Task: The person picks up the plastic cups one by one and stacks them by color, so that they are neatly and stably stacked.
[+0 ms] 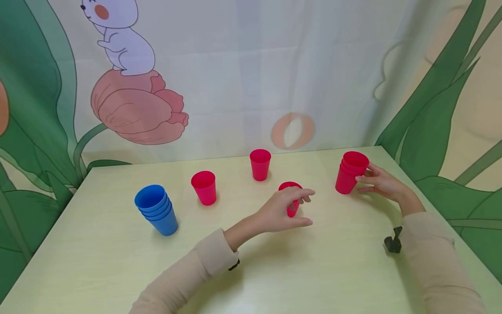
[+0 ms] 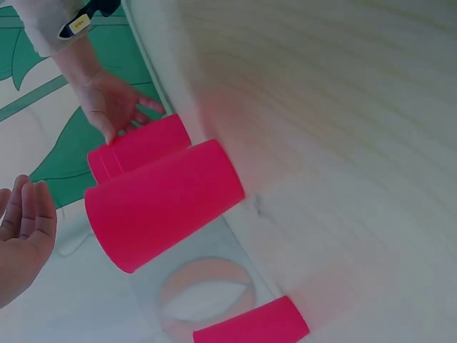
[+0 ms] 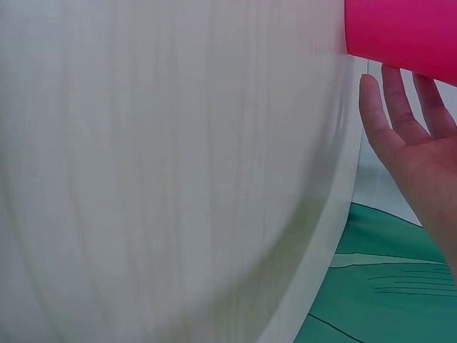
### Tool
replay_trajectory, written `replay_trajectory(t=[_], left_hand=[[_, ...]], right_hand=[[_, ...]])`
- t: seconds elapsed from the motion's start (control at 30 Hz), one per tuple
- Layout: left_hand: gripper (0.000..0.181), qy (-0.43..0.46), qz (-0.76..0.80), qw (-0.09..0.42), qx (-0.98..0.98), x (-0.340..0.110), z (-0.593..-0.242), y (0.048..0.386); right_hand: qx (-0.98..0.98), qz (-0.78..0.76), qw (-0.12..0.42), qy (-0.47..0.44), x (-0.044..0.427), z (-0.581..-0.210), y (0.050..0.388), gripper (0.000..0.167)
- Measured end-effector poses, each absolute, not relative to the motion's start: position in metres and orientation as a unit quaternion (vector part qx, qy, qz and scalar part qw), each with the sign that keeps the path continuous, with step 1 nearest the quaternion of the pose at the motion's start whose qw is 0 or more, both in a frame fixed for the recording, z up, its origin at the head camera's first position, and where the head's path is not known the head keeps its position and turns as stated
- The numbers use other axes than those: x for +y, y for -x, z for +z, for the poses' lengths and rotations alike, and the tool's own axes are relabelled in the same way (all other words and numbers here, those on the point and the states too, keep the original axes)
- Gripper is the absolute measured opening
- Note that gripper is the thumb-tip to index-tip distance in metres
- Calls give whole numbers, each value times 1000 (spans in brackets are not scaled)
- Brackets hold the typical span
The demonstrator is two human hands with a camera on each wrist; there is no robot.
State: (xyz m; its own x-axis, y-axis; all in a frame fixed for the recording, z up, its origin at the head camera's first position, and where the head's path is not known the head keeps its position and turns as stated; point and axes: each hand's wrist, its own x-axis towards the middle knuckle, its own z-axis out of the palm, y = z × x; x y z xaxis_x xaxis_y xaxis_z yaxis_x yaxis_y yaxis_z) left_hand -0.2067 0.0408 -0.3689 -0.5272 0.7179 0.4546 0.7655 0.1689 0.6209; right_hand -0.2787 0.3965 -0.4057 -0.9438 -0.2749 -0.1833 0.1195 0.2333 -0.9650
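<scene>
A red cup (image 1: 292, 211) stands near the table's middle, partly hidden behind my left hand (image 1: 283, 210). That hand's fingers are spread and loosely bent; the left wrist view shows it apart from the cup (image 2: 164, 204), with nothing in its grasp. At the right, my right hand (image 1: 379, 183) is beside a stack of red cups (image 1: 347, 176) standing upright on the table. Its thumb and fingers are spread at the stack's right side, the fingertips at or close to the wall. In the right wrist view the fingers (image 3: 403, 111) look nearly straight beside the red cup wall (image 3: 407, 32).
One single red cup (image 1: 260, 165) stands near the table's back edge, another (image 1: 205, 188) farther left. A stack of blue cups (image 1: 157, 211) stands on the left of the pale table (image 1: 98, 270). Behind the table hangs a printed curtain (image 1: 227, 87).
</scene>
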Motion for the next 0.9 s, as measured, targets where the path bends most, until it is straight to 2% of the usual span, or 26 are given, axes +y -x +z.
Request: replay_trajectory(t=[0.17, 0.33, 0.47, 0.7, 0.9], left_hand=[[50, 460, -439, 68, -769, 32, -375, 211], [53, 402, -432, 80, -804, 26, -380, 217], [61, 371, -413, 63, -829, 23, -383, 222], [65, 342, -412, 31, -844, 20, -388, 234], [68, 311, -416, -2, -855, 18, -392, 242]], right_hand=[[769, -617, 160, 53, 395, -402, 280, 64], [783, -600, 153, 58, 396, -401, 279, 65], [799, -580, 140, 71, 397, -402, 277, 63], [793, -587, 121, 108, 396, -403, 273, 48], [808, -563, 123, 120, 392, -400, 265, 50]])
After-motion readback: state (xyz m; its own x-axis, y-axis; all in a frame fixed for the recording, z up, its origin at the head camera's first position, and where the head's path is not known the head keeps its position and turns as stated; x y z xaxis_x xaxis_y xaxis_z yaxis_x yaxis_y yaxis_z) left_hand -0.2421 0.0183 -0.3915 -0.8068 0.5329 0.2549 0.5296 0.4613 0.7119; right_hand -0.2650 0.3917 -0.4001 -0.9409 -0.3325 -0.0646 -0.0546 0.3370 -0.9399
